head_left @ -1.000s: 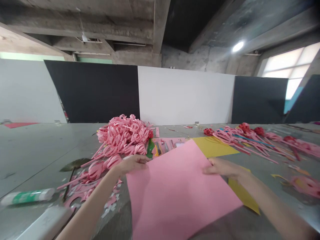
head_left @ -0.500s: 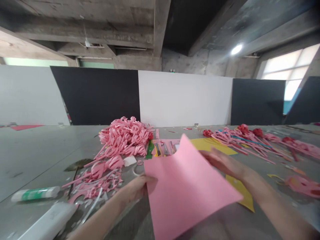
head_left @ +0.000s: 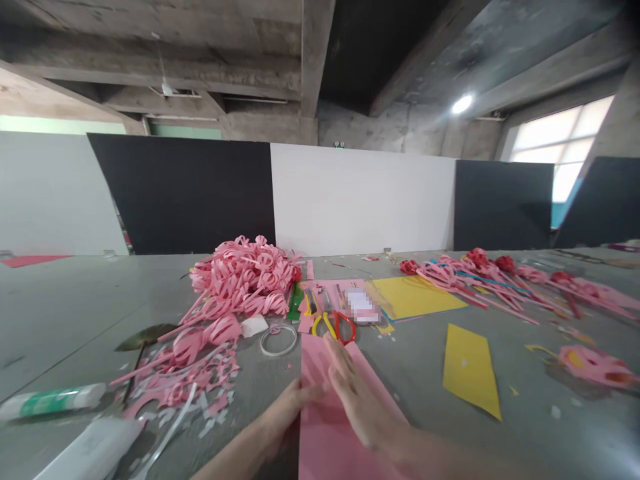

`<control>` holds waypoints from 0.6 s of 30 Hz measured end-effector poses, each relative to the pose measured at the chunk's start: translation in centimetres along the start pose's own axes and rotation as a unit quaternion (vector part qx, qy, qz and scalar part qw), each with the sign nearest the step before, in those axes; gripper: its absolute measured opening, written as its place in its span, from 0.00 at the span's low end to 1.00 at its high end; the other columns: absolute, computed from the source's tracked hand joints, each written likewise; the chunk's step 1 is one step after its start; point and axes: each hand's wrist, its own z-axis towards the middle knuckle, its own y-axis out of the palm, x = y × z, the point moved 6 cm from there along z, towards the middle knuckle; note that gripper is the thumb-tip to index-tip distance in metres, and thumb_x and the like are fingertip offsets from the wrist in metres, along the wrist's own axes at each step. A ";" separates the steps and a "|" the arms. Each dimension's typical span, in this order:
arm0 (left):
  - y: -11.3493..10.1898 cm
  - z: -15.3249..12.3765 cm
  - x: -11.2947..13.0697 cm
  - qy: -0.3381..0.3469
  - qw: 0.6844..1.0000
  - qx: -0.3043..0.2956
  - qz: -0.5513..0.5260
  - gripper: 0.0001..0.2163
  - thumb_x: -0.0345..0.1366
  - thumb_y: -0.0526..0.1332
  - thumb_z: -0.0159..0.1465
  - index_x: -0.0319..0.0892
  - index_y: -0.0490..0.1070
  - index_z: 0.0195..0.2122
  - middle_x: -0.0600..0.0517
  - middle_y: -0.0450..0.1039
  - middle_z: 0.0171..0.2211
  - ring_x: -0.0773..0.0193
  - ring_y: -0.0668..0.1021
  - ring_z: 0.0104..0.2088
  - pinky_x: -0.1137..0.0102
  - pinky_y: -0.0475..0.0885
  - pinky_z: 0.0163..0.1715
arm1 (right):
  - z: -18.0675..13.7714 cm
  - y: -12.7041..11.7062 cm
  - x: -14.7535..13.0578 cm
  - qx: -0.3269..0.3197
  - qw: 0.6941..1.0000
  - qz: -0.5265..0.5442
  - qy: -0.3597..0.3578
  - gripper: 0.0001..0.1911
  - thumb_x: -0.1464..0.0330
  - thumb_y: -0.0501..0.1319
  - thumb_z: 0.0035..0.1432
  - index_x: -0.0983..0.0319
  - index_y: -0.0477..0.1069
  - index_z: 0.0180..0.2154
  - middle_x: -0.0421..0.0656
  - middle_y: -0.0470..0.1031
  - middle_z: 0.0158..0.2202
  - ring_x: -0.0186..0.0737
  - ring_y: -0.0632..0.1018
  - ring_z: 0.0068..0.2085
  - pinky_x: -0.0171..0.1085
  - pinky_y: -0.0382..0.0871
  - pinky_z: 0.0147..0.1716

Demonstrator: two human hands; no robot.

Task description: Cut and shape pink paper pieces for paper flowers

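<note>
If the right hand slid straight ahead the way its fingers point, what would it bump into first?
Most likely the scissors with red and yellow handles. The right hand lies flat on the pink paper, fingers pointing away and slightly left, and the scissors lie just past the paper's far edge.

Pink paper sheet [head_left: 325, 440] is lying folded on the grey table [head_left: 75, 313], right hand [head_left: 357, 400] pressed flat on top, left hand [head_left: 290, 410] gripping its left edge. Just past it there's scissors [head_left: 343, 327] and a clear tape ring [head_left: 278, 339]. Big pile of pink paper flowers [head_left: 240, 277] far left, yellow strip [head_left: 470, 370] to the right, glue stick [head_left: 50, 400] near left.
</note>
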 end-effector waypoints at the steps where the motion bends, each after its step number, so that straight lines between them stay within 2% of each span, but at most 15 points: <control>1: 0.2 -0.1 -0.1 0.013 1.000 0.002 0.007 0.19 0.32 0.66 0.44 0.35 0.68 0.39 0.44 0.75 0.30 0.53 0.77 0.33 0.65 0.70 0.33 | 0.2 0.4 -0.3 0.007 1.000 0.011 0.006 0.29 0.53 0.36 0.58 0.53 0.33 0.59 0.32 0.31 0.61 0.32 0.35 0.60 0.44 0.30 0.58; 3: 0.2 -0.1 -0.2 0.043 0.998 0.020 0.029 0.18 0.30 0.67 0.42 0.34 0.69 0.36 0.44 0.75 0.28 0.53 0.77 0.32 0.66 0.70 0.32 | 0.8 0.7 -0.9 0.018 0.999 0.031 0.004 0.30 0.52 0.38 0.58 0.55 0.36 0.59 0.34 0.33 0.61 0.33 0.36 0.60 0.43 0.30 0.58; 5: -0.5 0.1 -0.5 0.063 0.996 0.042 0.041 0.16 0.31 0.66 0.43 0.34 0.69 0.34 0.45 0.75 0.26 0.54 0.77 0.29 0.67 0.70 0.28 | 1.6 -0.4 -1.4 0.055 0.997 0.060 -0.020 0.31 0.53 0.43 0.57 0.55 0.39 0.59 0.37 0.37 0.61 0.34 0.38 0.60 0.43 0.34 0.58; 8: -2.1 0.5 -1.2 0.048 0.994 0.099 0.028 0.12 0.32 0.65 0.45 0.36 0.68 0.32 0.49 0.74 0.23 0.58 0.76 0.24 0.68 0.69 0.24 | 2.4 -4.3 -1.1 0.169 0.978 0.098 -0.068 0.31 0.55 0.49 0.54 0.57 0.46 0.57 0.41 0.44 0.60 0.37 0.45 0.60 0.42 0.38 0.58; 10: -3.2 0.6 -1.6 0.025 0.988 0.148 0.021 0.11 0.32 0.64 0.46 0.38 0.66 0.30 0.51 0.72 0.22 0.61 0.75 0.23 0.70 0.69 0.23 | 2.6 -6.8 0.4 0.215 0.968 0.122 -0.047 0.31 0.55 0.52 0.52 0.58 0.48 0.55 0.43 0.48 0.59 0.39 0.49 0.59 0.44 0.39 0.57; 11: -3.5 0.5 -1.7 0.019 0.985 0.168 0.019 0.11 0.32 0.64 0.46 0.38 0.66 0.30 0.52 0.72 0.22 0.62 0.75 0.23 0.70 0.69 0.23 | 2.5 -7.5 1.5 0.209 0.966 0.150 -0.025 0.31 0.55 0.53 0.52 0.58 0.49 0.55 0.44 0.48 0.59 0.40 0.50 0.59 0.44 0.42 0.57; 13: -3.7 0.4 -1.6 0.013 0.982 0.186 0.020 0.11 0.33 0.64 0.47 0.39 0.65 0.30 0.52 0.72 0.22 0.63 0.75 0.24 0.71 0.69 0.24 | 2.1 -7.3 3.3 0.136 0.960 0.244 -0.006 0.31 0.54 0.51 0.53 0.58 0.46 0.55 0.45 0.51 0.58 0.41 0.56 0.57 0.44 0.50 0.54; 16: -3.3 0.2 -1.4 0.017 0.982 0.187 0.031 0.12 0.38 0.64 0.48 0.39 0.66 0.31 0.51 0.72 0.25 0.62 0.75 0.27 0.70 0.69 0.27 | 0.6 -5.2 4.9 -0.004 0.940 0.340 -0.014 0.34 0.52 0.49 0.53 0.57 0.42 0.57 0.47 0.55 0.56 0.45 0.61 0.54 0.46 0.59 0.49; 18: -3.1 0.1 -1.3 0.023 0.981 0.188 0.049 0.13 0.41 0.64 0.47 0.39 0.67 0.30 0.51 0.72 0.26 0.62 0.74 0.27 0.70 0.68 0.28 | -0.4 -4.0 5.5 -0.039 0.934 0.355 -0.023 0.39 0.53 0.54 0.49 0.58 0.42 0.58 0.48 0.55 0.56 0.48 0.61 0.54 0.46 0.59 0.49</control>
